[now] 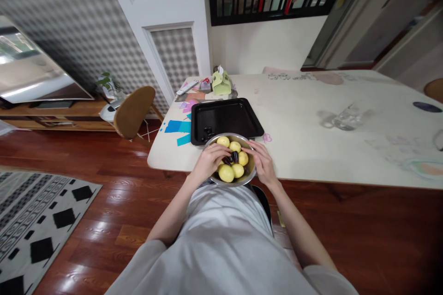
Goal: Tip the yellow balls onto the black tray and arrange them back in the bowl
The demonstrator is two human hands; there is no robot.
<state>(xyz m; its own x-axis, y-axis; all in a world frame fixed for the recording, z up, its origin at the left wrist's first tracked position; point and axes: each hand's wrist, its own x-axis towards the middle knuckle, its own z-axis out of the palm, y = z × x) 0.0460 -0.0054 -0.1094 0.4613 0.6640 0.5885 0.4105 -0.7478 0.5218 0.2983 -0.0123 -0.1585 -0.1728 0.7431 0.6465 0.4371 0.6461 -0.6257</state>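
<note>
A metal bowl (249,176) stands at the near edge of the pale table (311,133), holding several yellow round fruits (226,173) and small dark pieces (231,158). My left hand (211,159) reaches into the bowl from the left, fingers curled over the fruits and dark pieces. My right hand (262,162) rests on the bowl's right rim, fingers curved around it. Just behind the bowl lies a black baking tray (224,117) with a few small dark pieces (207,132) in its near left corner.
Blue and pink paper scraps (180,126) lie left of the tray. A green box (221,84) and a remote (187,87) sit at the table's far left corner. A clear glass (346,119) lies mid-table. A wooden chair (133,113) stands left of the table.
</note>
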